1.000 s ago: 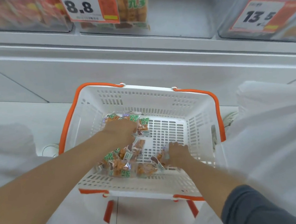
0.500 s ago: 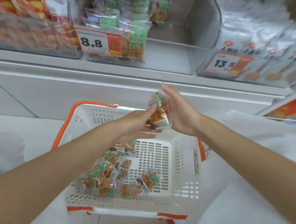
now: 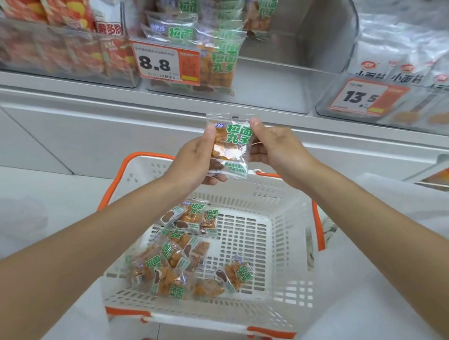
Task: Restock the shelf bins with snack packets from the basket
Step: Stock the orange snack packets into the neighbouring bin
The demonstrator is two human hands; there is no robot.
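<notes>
— While both hands hold it, we log the snack packet (image 3: 228, 148) up at centre frame. It sits over the far rim of the basket (image 3: 293, 231) as we see it, label toward us, long axis running 12 to 6.

— Grip?

— The left hand (image 3: 192, 163) is at the packet's 9 o'clock, thumb on the top-left corner, fingers curled under the bottom edge. The right hand (image 3: 276, 147) is at 3 o'clock, thumb on the top-right corner, fingers behind the film. Both are pinching; neither is free.

— Target?

— We'd say the clear shelf bin (image 3: 324, 48) behind the 8.8 price tag (image 3: 166, 62), since the shelved packets (image 3: 213, 46) in it carry the same green lettering. It lies at 12 o'clock from the hands, up and away. Stock fills its left part, and the bare floor is at about 1 o'clock from the held packet.

— Nearer hand?

— The right, by our reading, because the gap is on its side. The packet already stands upright like the shelved ones, so we expect a plain lift toward 12–1 with no turn.

— Rest?

— The loose packets (image 3: 171, 258) lie heaped in the basket at 6 to 7 o'clock, so plenty is left to move. The red packs (image 3: 66, 48) are at 10 o'clock. The white packs (image 3: 403, 40) sit above the 13.5 tag (image 3: 362, 97) at 2 o'clock. We think those bins aren't ours.
</notes>
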